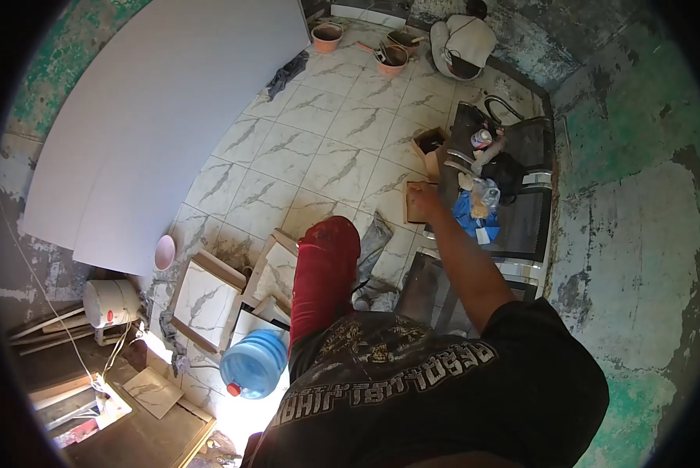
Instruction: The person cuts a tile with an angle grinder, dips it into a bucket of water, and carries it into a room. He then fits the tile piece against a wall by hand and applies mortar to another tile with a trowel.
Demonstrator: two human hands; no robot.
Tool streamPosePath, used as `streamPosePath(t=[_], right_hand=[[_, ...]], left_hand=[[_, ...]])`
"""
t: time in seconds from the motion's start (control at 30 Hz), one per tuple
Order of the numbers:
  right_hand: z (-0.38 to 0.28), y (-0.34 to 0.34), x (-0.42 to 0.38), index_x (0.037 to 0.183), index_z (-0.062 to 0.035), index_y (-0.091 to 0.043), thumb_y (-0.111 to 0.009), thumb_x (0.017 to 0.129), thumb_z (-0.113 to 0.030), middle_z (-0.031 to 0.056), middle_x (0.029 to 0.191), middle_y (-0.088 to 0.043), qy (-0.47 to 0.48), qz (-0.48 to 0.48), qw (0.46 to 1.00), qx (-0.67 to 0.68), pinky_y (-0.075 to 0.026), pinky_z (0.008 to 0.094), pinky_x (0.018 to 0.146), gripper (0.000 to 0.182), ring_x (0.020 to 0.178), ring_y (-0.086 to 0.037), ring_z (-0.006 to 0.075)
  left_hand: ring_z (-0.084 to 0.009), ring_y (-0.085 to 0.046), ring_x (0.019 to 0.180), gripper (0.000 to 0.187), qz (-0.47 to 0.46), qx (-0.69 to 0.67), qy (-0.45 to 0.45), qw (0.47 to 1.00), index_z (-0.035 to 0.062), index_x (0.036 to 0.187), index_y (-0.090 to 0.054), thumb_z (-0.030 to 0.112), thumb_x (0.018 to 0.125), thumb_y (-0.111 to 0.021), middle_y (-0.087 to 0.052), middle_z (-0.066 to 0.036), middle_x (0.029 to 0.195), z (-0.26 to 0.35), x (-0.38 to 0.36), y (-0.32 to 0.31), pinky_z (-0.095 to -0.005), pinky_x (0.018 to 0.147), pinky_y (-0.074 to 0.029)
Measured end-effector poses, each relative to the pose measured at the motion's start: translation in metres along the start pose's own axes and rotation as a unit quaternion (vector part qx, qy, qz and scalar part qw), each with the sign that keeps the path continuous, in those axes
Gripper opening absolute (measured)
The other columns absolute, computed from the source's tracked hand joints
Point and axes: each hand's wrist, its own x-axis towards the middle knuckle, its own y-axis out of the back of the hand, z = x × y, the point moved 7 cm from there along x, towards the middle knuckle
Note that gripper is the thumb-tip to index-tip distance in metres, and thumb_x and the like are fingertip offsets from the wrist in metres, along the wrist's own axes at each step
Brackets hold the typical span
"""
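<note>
Brown carton (pixel 410 212), low on the tiled floor (pixel 342 125) beside the bench (pixel 514 228), with the right hand (pixel 423 196) at its upper part. The state of the grip cannot be made out: the fingers are small and partly merge with the cardboard, so whether they are spread, pressed together or pinching an edge is left undetermined; the left hand lies outside the view. A second carton (pixel 432 161), open at the top, stands just beyond, and a blue bag (pixel 467 209) rests on the bench near the forearm. Judged by its look, the brown carton is of stiff but yielding board, dry and not slippery, its walls liable to crease or tear if squeezed at one spot. Its weight depends on contents that are not legible here; if empty it should be light, if packed it may be heavy enough to strain a lone flap. The sounder hold would be at a corner or folded edge, or beneath the base, rather than at the middle of a wall.
</note>
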Motion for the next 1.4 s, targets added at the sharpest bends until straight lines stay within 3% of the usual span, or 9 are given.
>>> streamPosePath(t=[0.2, 0.4, 0.53, 0.63, 0.8, 1.07, 1.23, 1.27, 1.4], right_hand=[[-0.050, -0.118, 0.040, 0.117, -0.0086, -0.062, -0.068, 0.088, -0.040, 0.0052, 0.106, -0.064, -0.147, -0.301, 0.942, 0.013, -0.049, 0.0328, 0.067, 0.043, 0.083, -0.062, 0.0164], [-0.002, 0.001, 0.231, 0.108, -0.0004, -0.064, -0.066, 0.088, -0.025, 0.0078, 0.094, -0.067, 0.027, 0.058, 0.990, -0.124, -0.052, 0.0363, 0.066, 0.031, 0.083, -0.064, 0.0209], [0.102, 0.115, 0.234, 0.117, -0.0106, -0.058, -0.059, 0.092, -0.032, 0.0034, 0.095, -0.061, -0.304, 0.109, 0.946, 0.010, -0.051, 0.0393, 0.061, 0.034, 0.076, -0.061, 0.0213], [0.101, 0.156, 0.201, 0.094, -0.0058, -0.064, -0.059, 0.090, -0.032, 0.0071, 0.058, -0.053, -0.309, 0.230, 0.920, 0.068, -0.039, 0.0343, 0.039, 0.027, 0.045, -0.050, 0.0198], [0.157, 0.125, 0.144, 0.088, -0.0162, -0.057, -0.057, 0.094, -0.037, -0.0001, 0.068, -0.049, -0.496, 0.173, 0.843, 0.118, -0.042, 0.0384, 0.053, 0.022, 0.056, -0.050, 0.0169], [0.101, 0.174, 0.309, 0.103, -0.0152, -0.062, -0.059, 0.095, -0.037, 0.0040, 0.074, -0.056, -0.585, 0.063, 0.801, 0.105, -0.048, 0.0390, 0.060, 0.024, 0.063, -0.056, 0.0197], [0.048, 0.313, 0.666, 0.104, -0.0023, -0.064, -0.052, 0.097, -0.036, 0.0173, 0.086, -0.067, -0.321, 0.026, 0.936, -0.138, -0.048, 0.0447, 0.061, 0.037, 0.069, -0.065, 0.0299], [0.004, 0.338, 0.740, 0.105, -0.0114, -0.061, -0.058, 0.096, -0.031, 0.0009, 0.073, -0.054, -0.298, 0.008, 0.938, -0.178, -0.043, 0.0316, 0.053, 0.022, 0.060, -0.052, 0.0130], [-0.187, 0.366, 0.954, 0.121, -0.0077, -0.062, -0.060, 0.094, -0.031, 0.0039, 0.094, -0.063, -0.119, 0.082, 0.987, -0.076, -0.044, 0.0284, 0.059, 0.036, 0.077, -0.059, 0.0132]], left_hand=[[-0.0145, -0.045, 0.066, 0.071, 0.004, -0.003, 0.024, 1.000, 0.0283, 0.141, -0.034, 0.046, 0.083, -0.071, -0.051, -0.004, 0.085, 0.105, 0.064, -0.030, -0.0345, 0.056, -0.039], [-0.0151, -0.046, 0.068, 0.076, 0.003, 0.042, 0.025, 0.999, 0.0288, 0.145, -0.032, 0.046, 0.082, -0.071, -0.051, -0.005, 0.087, 0.296, 0.149, -0.024, -0.0347, 0.057, -0.039], [-0.0155, -0.047, 0.069, 0.079, 0.019, 0.074, -0.091, 0.993, 0.0291, 0.148, -0.031, 0.046, 0.082, -0.072, -0.052, -0.005, 0.088, 0.487, 0.218, -0.003, -0.0349, 0.058, -0.040], [-0.0160, -0.048, 0.070, 0.086, 0.037, 0.141, -0.151, 0.978, 0.0285, 0.153, -0.024, 0.042, 0.083, -0.072, -0.057, -0.008, 0.096, 0.689, 0.169, -0.035, -0.0321, 0.059, -0.038], [-0.0158, -0.048, 0.071, 0.081, 0.069, 0.184, -0.202, 0.959, 0.0281, 0.153, -0.025, 0.042, 0.086, -0.069, -0.058, -0.009, 0.100, 0.874, 0.140, -0.094, -0.0314, 0.058, -0.038], [-0.0177, -0.047, 0.063, 0.086, 0.091, 0.025, -0.008, 0.995, 0.0282, 0.150, -0.027, 0.048, 0.080, -0.073, -0.055, -0.009, 0.094, 0.809, 0.250, -0.165, -0.0352, 0.054, -0.038], [-0.0185, -0.050, 0.069, 0.081, 0.061, -0.085, 0.070, 0.992, 0.0282, 0.147, -0.032, 0.049, 0.080, -0.073, -0.055, -0.009, 0.098, 0.798, 0.215, -0.260, -0.0343, 0.057, -0.039], [-0.0187, -0.050, 0.070, 0.081, 0.060, -0.093, 0.068, 0.991, 0.0282, 0.147, -0.033, 0.049, 0.080, -0.073, -0.056, -0.010, 0.099, 0.812, 0.207, -0.272, -0.0341, 0.058, -0.040], [-0.0194, -0.052, 0.075, 0.077, 0.063, -0.114, 0.056, 0.990, 0.0283, 0.144, -0.037, 0.049, 0.080, -0.073, -0.056, -0.010, 0.102, 0.874, 0.205, -0.290, -0.0334, 0.061, -0.041]])
